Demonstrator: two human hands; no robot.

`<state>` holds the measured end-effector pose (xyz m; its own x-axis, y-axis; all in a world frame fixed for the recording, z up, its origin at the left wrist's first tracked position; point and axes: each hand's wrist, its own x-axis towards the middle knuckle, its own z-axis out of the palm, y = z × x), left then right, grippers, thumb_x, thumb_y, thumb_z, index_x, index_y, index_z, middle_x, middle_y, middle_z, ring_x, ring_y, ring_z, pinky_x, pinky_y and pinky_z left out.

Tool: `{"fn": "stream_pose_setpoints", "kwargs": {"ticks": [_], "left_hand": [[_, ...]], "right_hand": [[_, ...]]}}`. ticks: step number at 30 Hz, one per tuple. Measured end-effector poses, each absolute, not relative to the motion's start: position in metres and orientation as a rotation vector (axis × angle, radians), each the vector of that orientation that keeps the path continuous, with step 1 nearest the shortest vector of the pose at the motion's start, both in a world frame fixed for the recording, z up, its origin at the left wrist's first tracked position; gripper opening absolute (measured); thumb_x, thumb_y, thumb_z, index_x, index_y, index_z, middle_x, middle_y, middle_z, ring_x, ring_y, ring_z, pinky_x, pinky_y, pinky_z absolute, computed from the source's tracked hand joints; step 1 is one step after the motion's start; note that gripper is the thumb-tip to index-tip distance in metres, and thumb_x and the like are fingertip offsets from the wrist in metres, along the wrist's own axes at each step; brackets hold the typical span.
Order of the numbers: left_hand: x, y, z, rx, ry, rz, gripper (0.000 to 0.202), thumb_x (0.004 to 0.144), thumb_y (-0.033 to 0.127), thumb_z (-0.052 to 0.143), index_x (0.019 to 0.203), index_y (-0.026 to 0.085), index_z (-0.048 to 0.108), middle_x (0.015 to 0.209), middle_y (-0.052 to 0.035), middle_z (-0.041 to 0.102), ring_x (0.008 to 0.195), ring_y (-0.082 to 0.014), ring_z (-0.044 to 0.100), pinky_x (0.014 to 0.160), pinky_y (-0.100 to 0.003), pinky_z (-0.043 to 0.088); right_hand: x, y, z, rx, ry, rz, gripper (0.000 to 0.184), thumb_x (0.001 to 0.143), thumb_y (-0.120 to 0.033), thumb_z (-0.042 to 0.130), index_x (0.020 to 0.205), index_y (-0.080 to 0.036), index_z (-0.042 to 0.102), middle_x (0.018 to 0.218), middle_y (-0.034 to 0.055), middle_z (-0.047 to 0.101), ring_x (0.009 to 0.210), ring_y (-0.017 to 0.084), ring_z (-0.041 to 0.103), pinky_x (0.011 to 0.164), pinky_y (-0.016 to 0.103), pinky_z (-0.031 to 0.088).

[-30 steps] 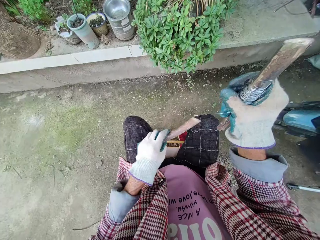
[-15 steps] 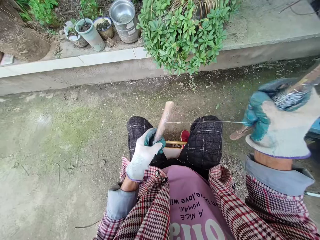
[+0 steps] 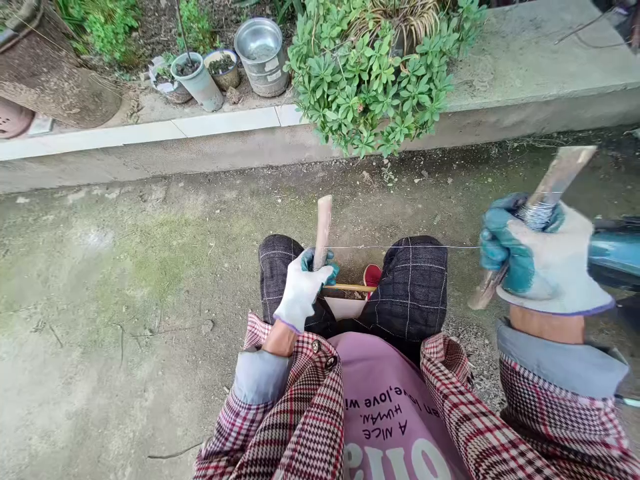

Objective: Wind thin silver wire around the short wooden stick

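My left hand (image 3: 309,283), in a white glove with a green palm, is closed round a short wooden stick (image 3: 324,223) held nearly upright above my knees. A thin wire (image 3: 415,247) runs taut from this stick across to my right side. There my right hand (image 3: 533,250), gloved the same way, grips a longer wooden stick (image 3: 567,170) that leans to the right. Several turns of wire are wound round its middle, partly hidden by the fingers. The stick's lower end (image 3: 485,293) pokes out below my fist.
A low concrete ledge (image 3: 200,157) crosses ahead, bearing a leafy shrub (image 3: 373,83), a metal pot (image 3: 261,60) and small planters (image 3: 199,83). A blue-and-black object (image 3: 615,247), partly hidden, lies beyond my right hand. A thin twig (image 3: 175,453) lies on the ground at left.
My left hand has risen a little and its stick has turned more upright. My right hand's stick has tilted steeper, showing its upper end. The wire still spans between both.
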<state>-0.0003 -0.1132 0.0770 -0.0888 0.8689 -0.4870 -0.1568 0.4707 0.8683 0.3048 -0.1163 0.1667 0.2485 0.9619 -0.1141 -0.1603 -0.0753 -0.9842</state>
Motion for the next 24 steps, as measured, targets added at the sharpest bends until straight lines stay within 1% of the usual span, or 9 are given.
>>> {"fn": "stream_pose_setpoints", "kwargs": {"ticks": [3, 6, 9, 10, 13, 16, 17, 19, 24], "left_hand": [[0.008, -0.096, 0.053, 0.622, 1.481, 0.985, 0.026, 0.063, 0.02, 0.082, 0.085, 0.016, 0.069, 0.064, 0.0063, 0.06, 0.046, -0.0052, 0.045, 0.044, -0.02, 0.037], [0.009, -0.087, 0.049, 0.475, 1.36, 0.969, 0.032, 0.065, 0.026, 0.085, 0.091, 0.016, 0.069, 0.059, 0.0086, 0.054, 0.044, -0.005, 0.041, 0.041, -0.02, 0.033], [0.0, -0.088, 0.06, 0.466, 1.139, 0.886, 0.048, 0.061, 0.028, 0.091, 0.104, 0.015, 0.072, 0.062, 0.0084, 0.055, 0.047, -0.0056, 0.047, 0.044, -0.019, 0.038], [-0.003, -0.088, 0.061, 0.489, 1.103, 0.86, 0.053, 0.06, 0.027, 0.091, 0.108, 0.016, 0.073, 0.064, 0.0077, 0.057, 0.049, -0.0063, 0.05, 0.046, -0.02, 0.041], [-0.009, -0.082, 0.046, 0.563, 1.189, 0.809, 0.056, 0.059, 0.022, 0.089, 0.112, 0.016, 0.074, 0.07, 0.0048, 0.064, 0.054, -0.0098, 0.059, 0.051, -0.023, 0.049], [-0.004, -0.064, 0.003, 0.647, 1.492, 0.874, 0.037, 0.062, 0.016, 0.085, 0.097, 0.016, 0.07, 0.072, 0.0046, 0.064, 0.053, -0.0076, 0.054, 0.053, -0.022, 0.049], [-0.001, -0.057, -0.013, 0.716, 1.626, 0.873, 0.032, 0.065, 0.014, 0.082, 0.094, 0.016, 0.069, 0.069, 0.0059, 0.061, 0.052, -0.0073, 0.051, 0.052, -0.022, 0.047], [0.006, -0.044, -0.04, 0.777, 1.776, 0.791, 0.028, 0.072, 0.014, 0.078, 0.098, 0.017, 0.068, 0.062, 0.0083, 0.055, 0.048, -0.0082, 0.047, 0.051, -0.022, 0.045], [0.018, -0.023, -0.065, 0.949, 1.791, 0.632, 0.03, 0.075, 0.018, 0.081, 0.103, 0.017, 0.071, 0.064, 0.0069, 0.057, 0.051, -0.0099, 0.049, 0.053, -0.022, 0.046]], "right_hand": [[0.306, -0.115, 0.165, -1.276, -0.833, 1.158, 0.03, 0.066, -0.038, 0.098, 0.082, -0.029, 0.074, 0.058, -0.0039, 0.051, 0.039, 0.009, 0.029, 0.033, 0.031, 0.015], [0.309, -0.113, 0.167, -1.224, -0.833, 1.299, 0.027, 0.072, -0.043, 0.095, 0.081, -0.032, 0.072, 0.057, -0.0045, 0.044, 0.039, 0.009, 0.02, 0.034, 0.032, 0.01], [0.325, -0.111, 0.169, -1.218, -0.812, 1.29, 0.025, 0.077, -0.041, 0.092, 0.076, -0.033, 0.069, 0.054, -0.0059, 0.034, 0.039, 0.009, 0.013, 0.036, 0.033, 0.006], [0.332, -0.11, 0.169, -1.22, -0.814, 1.286, 0.028, 0.076, -0.043, 0.092, 0.072, -0.033, 0.066, 0.053, -0.0065, 0.031, 0.04, 0.009, 0.009, 0.037, 0.033, 0.004], [0.345, -0.105, 0.166, -1.253, -0.802, 1.261, 0.035, 0.074, -0.047, 0.092, 0.065, -0.032, 0.062, 0.056, -0.0075, 0.023, 0.046, 0.008, -0.001, 0.041, 0.033, -0.001], [0.341, -0.101, 0.166, -1.282, -0.812, 1.25, 0.037, 0.071, -0.049, 0.093, 0.063, -0.033, 0.06, 0.058, -0.0075, 0.021, 0.049, 0.009, -0.001, 0.043, 0.033, -0.002], [0.337, -0.1, 0.167, -1.289, -0.82, 1.249, 0.038, 0.071, -0.05, 0.093, 0.063, -0.033, 0.06, 0.058, -0.0075, 0.02, 0.049, 0.009, -0.001, 0.043, 0.033, -0.001], [0.33, -0.099, 0.172, -1.302, -0.827, 1.23, 0.041, 0.07, -0.05, 0.093, 0.062, -0.033, 0.056, 0.059, -0.0073, 0.02, 0.049, 0.01, 0.001, 0.043, 0.033, 0.0], [0.338, -0.09, 0.184, -1.341, -0.809, 1.138, 0.052, 0.065, -0.05, 0.096, 0.059, -0.031, 0.048, 0.06, -0.0069, 0.02, 0.053, 0.01, 0.0, 0.047, 0.033, 0.0]]}}
